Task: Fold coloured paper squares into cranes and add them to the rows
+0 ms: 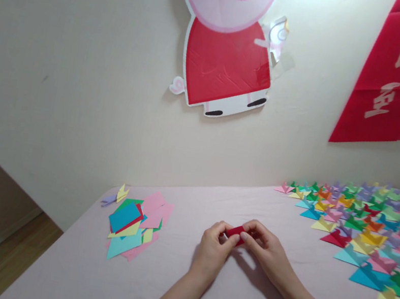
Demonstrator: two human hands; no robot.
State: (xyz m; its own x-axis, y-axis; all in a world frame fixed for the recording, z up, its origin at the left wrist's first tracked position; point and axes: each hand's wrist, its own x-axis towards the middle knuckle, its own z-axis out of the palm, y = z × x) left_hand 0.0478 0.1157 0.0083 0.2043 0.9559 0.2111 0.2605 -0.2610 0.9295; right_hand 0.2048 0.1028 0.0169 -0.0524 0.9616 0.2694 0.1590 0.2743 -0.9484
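Note:
A small folded piece of red paper (235,232) is held just above the cloth-covered surface, between both hands. My left hand (214,245) grips its left end, the thumb pressed on the near face and the fingers curled behind. On the right end, my right hand (261,242) pinches it between thumb and fingers. The paper's far side is hidden by my fingers. To the left of my hands lies a loose pile of coloured paper sheets (124,243) in blue, pink, yellow, green and red.
Rows of folded paper figures (371,275) in many colours cover the right side of the pinkish cloth (175,289). Two small folded pieces, one yellow (122,193) and one purple (109,200), lie behind the pile. The wall carries a cartoon pig cutout (226,66) and a red banner (394,75).

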